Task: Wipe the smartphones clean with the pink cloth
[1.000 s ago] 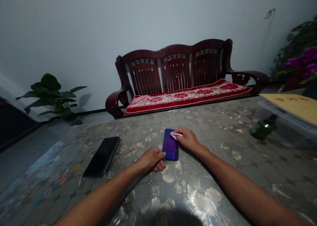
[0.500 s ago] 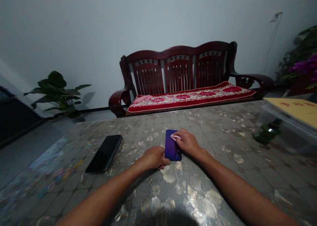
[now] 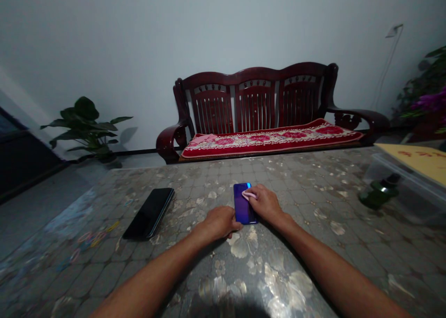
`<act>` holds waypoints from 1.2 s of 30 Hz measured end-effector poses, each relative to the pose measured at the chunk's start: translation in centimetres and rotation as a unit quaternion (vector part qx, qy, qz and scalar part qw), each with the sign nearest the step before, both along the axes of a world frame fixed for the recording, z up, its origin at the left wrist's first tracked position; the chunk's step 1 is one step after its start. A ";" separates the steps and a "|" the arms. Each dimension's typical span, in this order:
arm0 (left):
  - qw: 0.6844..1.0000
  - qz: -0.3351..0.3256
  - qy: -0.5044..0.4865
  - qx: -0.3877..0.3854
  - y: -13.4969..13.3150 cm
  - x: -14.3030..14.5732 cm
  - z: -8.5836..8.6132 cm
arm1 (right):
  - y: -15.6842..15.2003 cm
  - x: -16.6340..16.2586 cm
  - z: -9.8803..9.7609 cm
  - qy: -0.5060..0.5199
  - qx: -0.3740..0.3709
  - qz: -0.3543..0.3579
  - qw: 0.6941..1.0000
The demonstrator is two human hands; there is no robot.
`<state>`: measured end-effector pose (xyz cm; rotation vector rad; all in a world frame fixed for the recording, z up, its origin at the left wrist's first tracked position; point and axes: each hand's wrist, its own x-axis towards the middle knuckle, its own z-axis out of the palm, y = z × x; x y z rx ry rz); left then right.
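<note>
A shiny blue-purple smartphone lies on the patterned table between my hands, a bright blue reflection near its far edge. My left hand grips its near left corner, with the thumb by the near edge. From the right, my right hand pinches a small folded pale pink cloth against the phone's upper surface. Some of the cloth is hidden by the fingers. To the left rests a black stack that looks like phones or tablets; no hand touches it.
Several coloured rubber bands lie at the table's left. A dark green bottle stands at the right beside a clear plastic box topped with yellow paper. Beyond the table is a wooden bench; a potted plant stands left.
The view has shifted slightly. A bright blue reflection now shows on the phone's far end. Both hands keep nearly the same places, and the cloth stays on the phone.
</note>
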<state>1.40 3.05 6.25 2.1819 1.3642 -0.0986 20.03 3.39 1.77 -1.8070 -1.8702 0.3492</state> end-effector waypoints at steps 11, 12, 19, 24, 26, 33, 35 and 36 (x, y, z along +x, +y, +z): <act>0.964 -0.021 -0.133 0.228 -1.0 -2.2 -3.6 | 0.5 1.2 -0.1 0.044 -0.010 0.010 0.999; 0.955 -0.040 -0.161 0.244 -1.0 -2.4 -4.3 | 0.7 1.3 0.0 0.028 -0.010 0.013 0.999; 0.942 -0.114 -0.190 0.254 -0.7 -2.6 -6.6 | 2.8 0.6 2.1 -0.099 -0.023 0.004 0.995; 0.940 -0.128 -0.209 0.239 -0.5 -2.4 -6.6 | 3.6 -1.6 2.3 -0.147 -0.022 0.026 0.989; 0.939 -0.132 -0.206 0.243 -0.6 -2.3 -6.5 | 3.7 -2.0 2.2 -0.155 -0.018 0.046 0.987; 0.937 -0.129 -0.197 0.256 -0.7 -2.2 -6.7 | 4.9 -1.5 2.3 -0.167 -0.028 -0.008 0.986; 0.937 -0.133 -0.196 0.257 -0.7 -2.2 -6.5 | 5.0 -1.9 2.1 -0.160 -0.025 0.007 0.987; 0.937 -0.134 -0.196 0.258 -0.7 -2.2 -6.4 | 5.0 -2.1 2.0 -0.159 -0.022 0.023 0.987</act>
